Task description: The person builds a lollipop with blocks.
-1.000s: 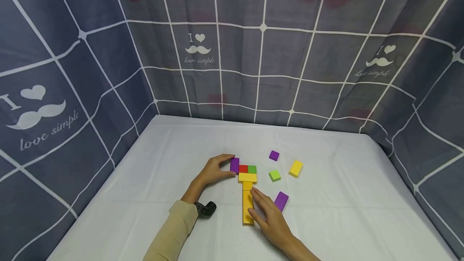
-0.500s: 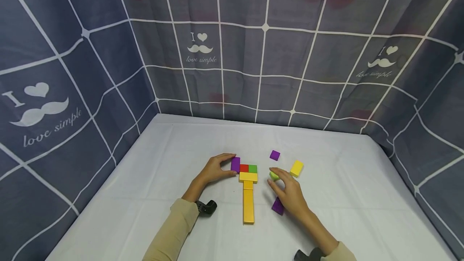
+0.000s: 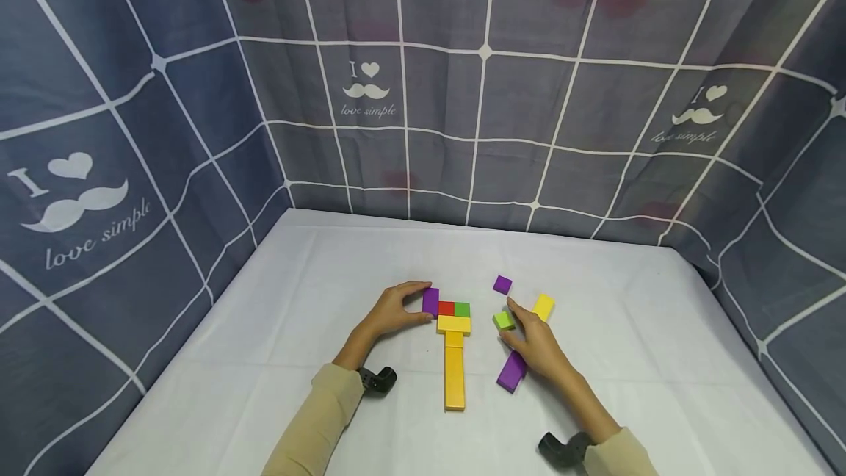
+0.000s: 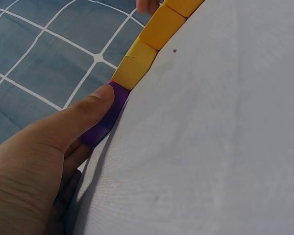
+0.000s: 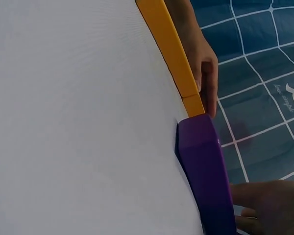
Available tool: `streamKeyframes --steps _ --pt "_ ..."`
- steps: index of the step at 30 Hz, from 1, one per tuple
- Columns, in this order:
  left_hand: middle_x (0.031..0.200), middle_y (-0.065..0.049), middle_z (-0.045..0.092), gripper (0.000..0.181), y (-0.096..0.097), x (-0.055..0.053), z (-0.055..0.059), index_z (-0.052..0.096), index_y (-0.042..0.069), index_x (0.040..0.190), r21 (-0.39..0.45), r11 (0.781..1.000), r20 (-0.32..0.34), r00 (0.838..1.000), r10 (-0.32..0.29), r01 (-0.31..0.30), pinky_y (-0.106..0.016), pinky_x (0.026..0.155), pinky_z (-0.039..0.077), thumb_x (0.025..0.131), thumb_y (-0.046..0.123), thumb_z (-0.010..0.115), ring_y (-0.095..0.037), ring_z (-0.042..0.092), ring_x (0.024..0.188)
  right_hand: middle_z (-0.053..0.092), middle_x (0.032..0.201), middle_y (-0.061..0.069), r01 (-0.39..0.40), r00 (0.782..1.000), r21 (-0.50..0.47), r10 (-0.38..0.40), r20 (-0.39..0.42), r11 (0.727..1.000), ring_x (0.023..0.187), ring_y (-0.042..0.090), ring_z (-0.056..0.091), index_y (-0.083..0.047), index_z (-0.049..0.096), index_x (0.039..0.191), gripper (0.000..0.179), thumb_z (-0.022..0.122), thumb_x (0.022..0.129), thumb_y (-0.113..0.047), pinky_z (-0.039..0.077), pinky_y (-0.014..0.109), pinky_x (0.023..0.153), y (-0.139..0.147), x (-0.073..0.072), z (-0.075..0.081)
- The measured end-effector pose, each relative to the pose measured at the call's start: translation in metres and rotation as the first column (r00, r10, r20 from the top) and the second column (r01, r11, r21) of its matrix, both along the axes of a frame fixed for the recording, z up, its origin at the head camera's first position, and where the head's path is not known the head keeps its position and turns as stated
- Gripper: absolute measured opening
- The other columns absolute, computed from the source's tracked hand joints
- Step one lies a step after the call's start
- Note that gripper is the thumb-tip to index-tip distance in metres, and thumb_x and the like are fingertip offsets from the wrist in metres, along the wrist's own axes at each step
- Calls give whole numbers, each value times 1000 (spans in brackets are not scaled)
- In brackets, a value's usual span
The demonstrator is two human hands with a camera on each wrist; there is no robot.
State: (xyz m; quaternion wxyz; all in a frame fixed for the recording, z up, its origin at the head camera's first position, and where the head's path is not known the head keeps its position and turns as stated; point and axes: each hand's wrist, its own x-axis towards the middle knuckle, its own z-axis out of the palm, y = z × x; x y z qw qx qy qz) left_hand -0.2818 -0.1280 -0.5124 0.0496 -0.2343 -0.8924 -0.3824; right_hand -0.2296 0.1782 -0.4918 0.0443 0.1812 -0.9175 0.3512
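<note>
In the head view, my left hand (image 3: 391, 311) grips a purple block (image 3: 430, 303) by its far and near ends, thumb on the near one. That block stands against a red block (image 3: 446, 308), with a green block (image 3: 462, 309) on the red one's right. Below them run a yellow crosspiece (image 3: 453, 325) and a long yellow block (image 3: 454, 379), with a short one between. My right hand (image 3: 540, 344) hovers by a light green block (image 3: 504, 321), thumb and index finger spread at its right side. Another purple block (image 3: 512, 372) lies partly beneath this hand.
A small purple block (image 3: 503, 285) lies farther back. Partly covered by the right fingers is a loose yellow block (image 3: 544, 307). White cloth (image 3: 370, 432) covers the table, and a grey checked curtain (image 3: 436, 109) encloses its back and sides.
My right hand has left the long yellow block and moved right and away from me, to the light green block, then shifted slightly right. The left hand keeps its hold.
</note>
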Motion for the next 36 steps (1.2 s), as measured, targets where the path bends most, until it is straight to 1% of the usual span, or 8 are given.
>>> streamKeyframes --steps 4,7,13,20,24,30,33,36 --pt "130 -1 54 69 0 0 0 54 14 130 -5 1000 1 1000 2 -2 -39 103 34 72 42 77 -20 45 123 49 130 22 -2 1000 9 2 -19 1000 120 39 44 2 45 134 56 67 84 -12 35 52 99 3 -1 -3" --pt "130 -2 54 69 0 0 0 54 13 130 1 1000 5 1000 1 -1 -39 104 34 72 42 77 -20 45 123 53 126 20 13 999 9 -13 -35 1000 118 38 47 -1 50 130 50 67 84 -11 38 51 97 3 0 -5" --pt "129 -2 54 68 0 0 0 55 12 129 19 1000 2 1000 -8 8 -39 103 34 71 41 78 -21 45 122 57 121 18 37 998 -6 -37 -52 999 116 36 49 -2 56 124 43 68 84 -11 40 49 96 2 1 -7" --pt "130 0 54 69 -1 0 -1 54 16 130 3 1000 9 1000 -3 3 -38 103 35 71 45 76 -18 45 122 63 112 14 71 993 -16 -72 -90 997 111 33 54 -4 63 113 36 73 80 -13 43 47 93 2 4 -8" --pt "129 0 54 68 -1 0 -1 55 15 130 10 1000 2 1000 -2 2 -38 103 35 71 43 77 -18 46 122 65 107 11 68 990 -44 -73 -120 997 106 30 58 -5 66 108 34 75 77 -13 45 45 91 2 6 -6" --pt "129 -2 54 68 0 1 -1 55 12 129 23 1000 7 1000 -20 20 -40 103 35 72 42 77 -21 46 122 65 104 7 62 985 -77 -74 -156 995 98 26 61 -6 67 105 34 78 73 -10 48 43 86 2 8 -1" --pt "129 -2 54 67 1 2 -1 55 12 129 25 999 7 1000 -24 23 -39 103 35 72 40 77 -21 46 122 65 103 6 59 980 -89 -75 -182 994 95 25 62 -7 67 105 34 78 72 -8 50 41 84 0 5 4" --pt "129 -1 54 66 0 2 1 55 14 129 21 1000 9 1000 -12 12 -38 103 35 72 39 78 -19 46 122 65 103 5 48 977 -109 -69 -202 993 95 25 62 -7 67 105 34 78 73 -9 51 39 83 -4 -2 9"
